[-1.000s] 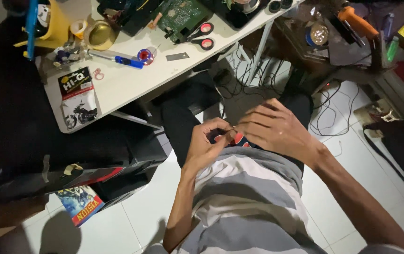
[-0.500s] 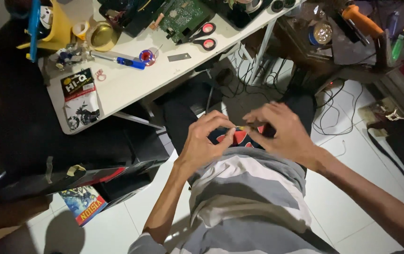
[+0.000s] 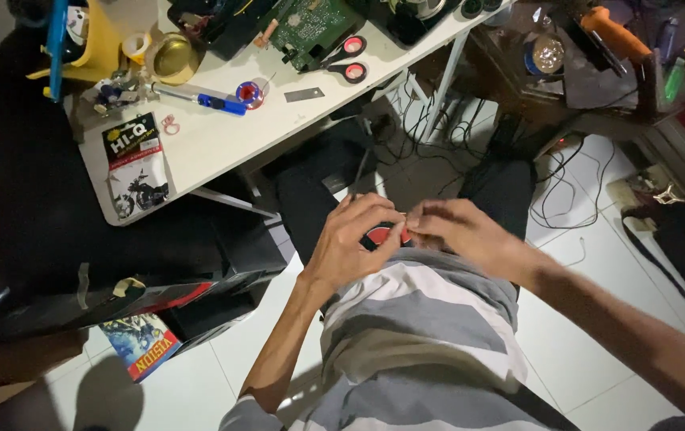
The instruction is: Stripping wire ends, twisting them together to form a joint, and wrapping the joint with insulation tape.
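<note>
The left hand [image 3: 350, 239] and the right hand [image 3: 462, 235] met fingertip to fingertip over the person's lap, just above the hem of the striped shirt [image 3: 414, 335]. Both were curled, thumbs and forefingers closed on a small piece [image 3: 404, 219] held between them. It was too small, and the right hand too blurred, to tell what kind of thing it was. Right under the fingers, partly hidden by the left hand, lay a red and dark patch [image 3: 380, 236]. Whether it touched the small piece could not be told. Judging by the grips, the step in hand was fine fingertip work on that piece, with one hand steadying it and the other working at its end. Which hand did which was unclear. Any next move looked to call for a steady pinch from both sides and small, careful motions, since the piece would slip easily and the floor below was crowded with cables [image 3: 558, 199]. Well beyond the hands, up and to the left, stood the white table [image 3: 223, 144]. It carried red-handled scissors [image 3: 346, 60], a green circuit board [image 3: 310, 24], a blue-handled tool [image 3: 211, 101] and a packet with a motorcycle picture [image 3: 133, 164], none of them within reach of either hand at that moment.
</note>
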